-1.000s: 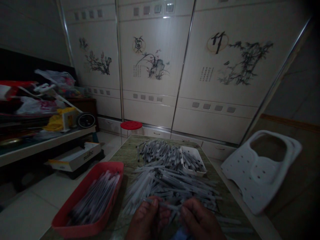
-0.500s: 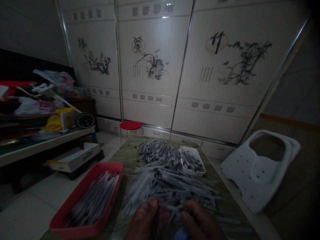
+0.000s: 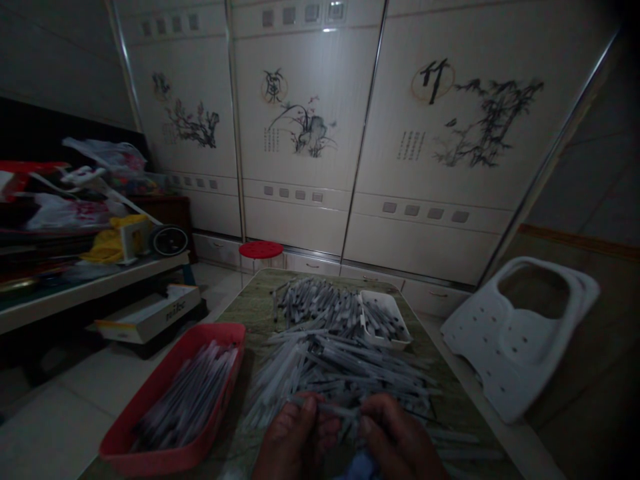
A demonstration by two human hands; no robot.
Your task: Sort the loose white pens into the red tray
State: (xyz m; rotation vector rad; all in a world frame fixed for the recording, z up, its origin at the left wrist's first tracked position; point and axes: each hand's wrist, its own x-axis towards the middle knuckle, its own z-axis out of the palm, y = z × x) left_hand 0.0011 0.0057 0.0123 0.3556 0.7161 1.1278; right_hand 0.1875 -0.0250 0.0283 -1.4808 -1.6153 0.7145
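Grey pen [image 3: 338,410] spans your left grip [image 3: 295,437] and right grip [image 3: 400,437], both pinching it. Hold it straight, clear of the pen pile [image 3: 350,360] beyond.

Dim light leaves a small glare high on the glossy cream wardrobe doors [image 3: 305,220], while verticals splay toward the edges, the right margin falls to black, and the slender translucent grey plastic tubes [image 3: 350,360] look soft.

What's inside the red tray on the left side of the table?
The red tray holds many slender, pale, pen-like sticks, some dark at their ends. They cover most of its floor, hiding whatever lies beneath.
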